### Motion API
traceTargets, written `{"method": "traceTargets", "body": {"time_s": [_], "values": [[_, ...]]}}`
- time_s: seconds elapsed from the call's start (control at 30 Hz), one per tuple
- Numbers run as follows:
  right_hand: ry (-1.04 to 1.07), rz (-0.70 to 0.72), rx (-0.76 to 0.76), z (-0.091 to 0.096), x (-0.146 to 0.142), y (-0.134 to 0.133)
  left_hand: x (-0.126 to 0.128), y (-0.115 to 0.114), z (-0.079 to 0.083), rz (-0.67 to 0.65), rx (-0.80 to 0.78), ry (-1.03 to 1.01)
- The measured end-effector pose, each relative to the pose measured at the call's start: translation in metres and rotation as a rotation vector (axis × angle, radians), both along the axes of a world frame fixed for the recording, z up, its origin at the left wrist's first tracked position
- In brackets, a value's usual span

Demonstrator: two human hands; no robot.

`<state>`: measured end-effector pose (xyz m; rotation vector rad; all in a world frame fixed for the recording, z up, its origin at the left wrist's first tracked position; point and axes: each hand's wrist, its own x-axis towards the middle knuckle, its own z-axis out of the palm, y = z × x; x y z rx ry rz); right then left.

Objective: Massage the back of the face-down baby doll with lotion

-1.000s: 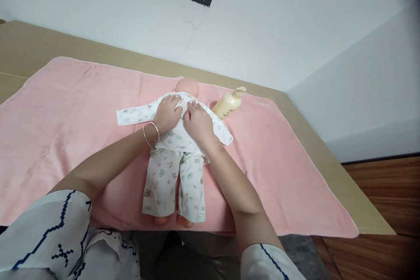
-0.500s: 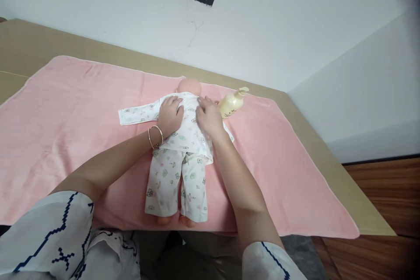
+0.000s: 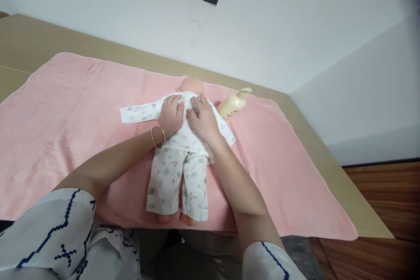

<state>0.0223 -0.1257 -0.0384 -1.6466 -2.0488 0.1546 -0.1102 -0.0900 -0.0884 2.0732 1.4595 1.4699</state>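
A baby doll point(image 3: 192, 85) lies on a pink blanket, its head away from me and its feet at the near edge. It wears a white printed long-sleeved top point(image 3: 185, 138) and matching trousers point(image 3: 166, 179). My left hand point(image 3: 171, 116) rests open on the left side of the doll's upper body, a bangle on its wrist. On the upper right of the chest lies my right hand point(image 3: 204, 120), fingers spread and pointing toward the doll's head. One sleeve stretches out to the left; the other slants down to the right.
Just right of the doll, a pale yellow pump bottle point(image 3: 232, 104) stands on the pink blanket point(image 3: 82, 140). The blanket covers much of a tan table point(image 3: 108, 48), which backs onto a white wall point(image 3: 147, 22). Brown wooden panelling point(image 3: 387, 197) shows at the lower right.
My right hand has moved left, further onto the doll's chest, uncovering more of the right sleeve. My left hand stays in nearly the same place. The view has shifted slightly.
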Motion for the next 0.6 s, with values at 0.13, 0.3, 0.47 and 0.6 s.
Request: {"method": "traceTargets", "body": {"time_s": [0.13,0.3,0.47,0.6], "values": [[0.013,-0.053,0.049,-0.001,-0.006,-0.002,0.000,0.001,0.000,-0.002,0.008,0.000],[-0.004,-0.033,0.002,0.001,-0.014,-0.006,0.001,0.001,0.000,0.010,-0.007,0.005],[-0.035,-0.048,0.044,-0.002,-0.018,-0.004,0.001,0.004,-0.002,0.023,0.010,0.033],[-0.062,-0.050,0.023,0.004,-0.021,-0.007,0.000,0.005,-0.002,0.018,-0.001,0.026]]}}
